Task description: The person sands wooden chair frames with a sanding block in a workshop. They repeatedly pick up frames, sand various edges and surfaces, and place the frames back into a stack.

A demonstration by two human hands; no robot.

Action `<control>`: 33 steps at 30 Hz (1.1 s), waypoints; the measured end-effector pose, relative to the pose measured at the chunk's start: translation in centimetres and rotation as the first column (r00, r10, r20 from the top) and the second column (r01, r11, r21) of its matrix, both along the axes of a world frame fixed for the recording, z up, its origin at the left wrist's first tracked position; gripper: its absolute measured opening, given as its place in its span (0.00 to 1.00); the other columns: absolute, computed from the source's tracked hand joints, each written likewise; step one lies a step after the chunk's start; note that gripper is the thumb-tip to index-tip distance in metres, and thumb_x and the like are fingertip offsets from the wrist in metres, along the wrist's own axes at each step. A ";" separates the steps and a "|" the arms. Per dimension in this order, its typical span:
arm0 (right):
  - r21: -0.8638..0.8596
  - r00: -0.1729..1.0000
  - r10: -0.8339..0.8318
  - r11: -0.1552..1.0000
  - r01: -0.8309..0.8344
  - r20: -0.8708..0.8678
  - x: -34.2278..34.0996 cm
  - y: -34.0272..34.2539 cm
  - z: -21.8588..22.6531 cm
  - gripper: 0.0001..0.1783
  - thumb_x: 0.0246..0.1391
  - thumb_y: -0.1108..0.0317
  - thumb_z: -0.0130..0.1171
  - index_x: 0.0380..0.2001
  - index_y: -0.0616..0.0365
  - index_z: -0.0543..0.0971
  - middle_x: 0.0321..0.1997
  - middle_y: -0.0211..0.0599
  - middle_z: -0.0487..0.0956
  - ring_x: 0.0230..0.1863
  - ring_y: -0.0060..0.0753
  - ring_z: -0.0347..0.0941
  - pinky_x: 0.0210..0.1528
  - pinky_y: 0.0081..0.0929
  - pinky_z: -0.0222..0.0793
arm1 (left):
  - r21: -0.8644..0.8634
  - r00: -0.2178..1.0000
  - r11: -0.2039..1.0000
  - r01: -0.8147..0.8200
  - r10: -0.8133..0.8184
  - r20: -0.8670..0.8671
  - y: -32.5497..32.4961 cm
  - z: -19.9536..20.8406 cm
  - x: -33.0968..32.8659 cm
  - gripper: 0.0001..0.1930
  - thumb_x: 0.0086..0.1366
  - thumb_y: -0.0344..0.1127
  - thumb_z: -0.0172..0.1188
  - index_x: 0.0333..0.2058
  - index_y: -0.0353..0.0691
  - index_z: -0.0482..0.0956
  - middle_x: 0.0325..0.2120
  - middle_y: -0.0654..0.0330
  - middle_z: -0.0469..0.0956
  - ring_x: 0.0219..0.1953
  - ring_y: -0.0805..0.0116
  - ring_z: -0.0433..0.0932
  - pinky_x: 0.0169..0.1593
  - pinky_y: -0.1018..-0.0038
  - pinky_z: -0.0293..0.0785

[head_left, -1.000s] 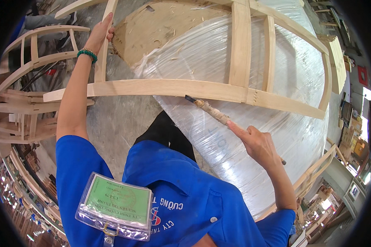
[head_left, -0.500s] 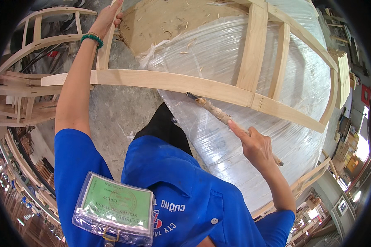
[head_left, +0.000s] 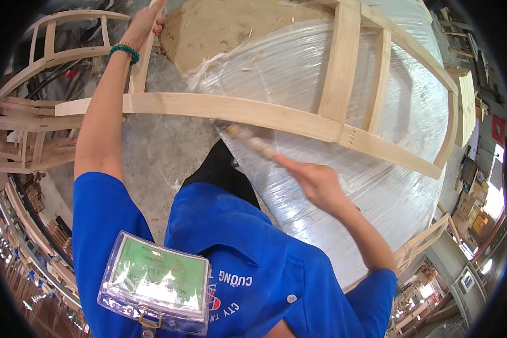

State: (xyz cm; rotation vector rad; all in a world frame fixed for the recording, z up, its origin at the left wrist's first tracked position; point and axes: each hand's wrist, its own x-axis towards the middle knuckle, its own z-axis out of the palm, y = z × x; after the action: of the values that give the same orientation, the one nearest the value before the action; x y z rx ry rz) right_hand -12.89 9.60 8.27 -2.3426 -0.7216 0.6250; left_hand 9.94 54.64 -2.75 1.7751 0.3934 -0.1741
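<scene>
A pale wooden frame (head_left: 225, 108) with curved rails and several crossbars lies across the plastic-wrapped surface. At the upper left, my left hand (head_left: 143, 27) is closed around the frame's end crossbar (head_left: 141, 70). My right hand (head_left: 319, 185) grips a long hand tool (head_left: 254, 143) with a wrapped, light brown handle and a dark tip; its exact kind is hard to make out. The index finger stretches along the handle. Motion blurs the tool, whose tip is close to the underside of the near rail, left of the middle; contact cannot be told.
Clear plastic film (head_left: 298, 186) covers the work surface, with brown board (head_left: 219, 34) and wood shavings at the far end. More curved wooden frames (head_left: 50, 56) stand at left. Pale slats (head_left: 465, 107) are stacked at far right. Grey concrete floor (head_left: 152, 146) shows below.
My right hand and the tool have moved left along the near rail, and the tool is now blurred. My left hand keeps its hold; the frame has barely shifted in view.
</scene>
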 end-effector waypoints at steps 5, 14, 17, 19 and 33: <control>-0.281 0.993 0.110 0.952 -0.119 -0.045 0.3 0.1 3.4 0.28 0.54 0.71 0.56 0.57 0.31 0.72 0.17 0.34 0.69 0.18 0.36 0.68 0.20 0.34 0.64 | -0.029 0.997 0.997 0.075 -0.075 0.005 -0.1 0.6 -0.3 0.31 0.62 0.63 0.54 0.48 0.39 0.68 0.18 0.71 0.65 0.16 0.85 0.59 0.23 0.84 0.62; -0.456 0.987 0.094 0.890 -0.024 0.131 0.5 -1.3 5.8 0.31 0.52 0.75 0.57 0.58 0.30 0.72 0.14 0.32 0.62 0.14 0.31 0.62 0.17 0.32 0.58 | 0.056 0.997 0.995 -0.081 0.081 0.019 -1.2 1.1 0.0 0.27 0.66 0.60 0.49 0.23 0.40 0.72 0.14 0.65 0.68 0.12 0.75 0.66 0.17 0.78 0.64; -0.442 0.988 0.090 0.897 -0.024 0.128 0.5 -1.2 5.4 0.32 0.52 0.75 0.57 0.58 0.29 0.72 0.14 0.32 0.62 0.14 0.32 0.61 0.16 0.32 0.58 | 0.080 0.998 0.995 -0.056 0.056 -0.009 -0.8 1.0 -0.1 0.27 0.66 0.60 0.49 0.22 0.40 0.72 0.13 0.64 0.69 0.12 0.75 0.67 0.17 0.78 0.63; -0.382 0.995 0.037 0.924 0.000 0.091 0.5 -1.4 4.6 0.32 0.52 0.75 0.56 0.58 0.29 0.72 0.14 0.33 0.62 0.14 0.33 0.62 0.17 0.32 0.58 | 0.100 0.999 0.994 -0.035 0.034 0.015 -0.6 1.0 0.0 0.28 0.66 0.61 0.49 0.22 0.39 0.72 0.13 0.64 0.69 0.13 0.75 0.67 0.17 0.78 0.63; -0.242 1.000 0.008 0.970 -0.003 0.021 1.4 -1.7 1.1 0.27 0.54 0.73 0.55 0.57 0.35 0.73 0.19 0.38 0.72 0.20 0.37 0.70 0.24 0.35 0.64 | 0.010 1.000 1.000 -0.019 0.019 -0.007 -1.9 2.1 -0.3 0.26 0.65 0.60 0.50 0.34 0.39 0.71 0.16 0.67 0.67 0.14 0.79 0.63 0.19 0.81 0.62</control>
State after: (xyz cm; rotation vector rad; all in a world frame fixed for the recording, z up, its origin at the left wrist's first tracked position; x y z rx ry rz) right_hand -11.53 7.91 9.41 -2.5747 -0.6952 0.7260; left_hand 9.69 52.75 -0.62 1.7807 0.4167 -0.1648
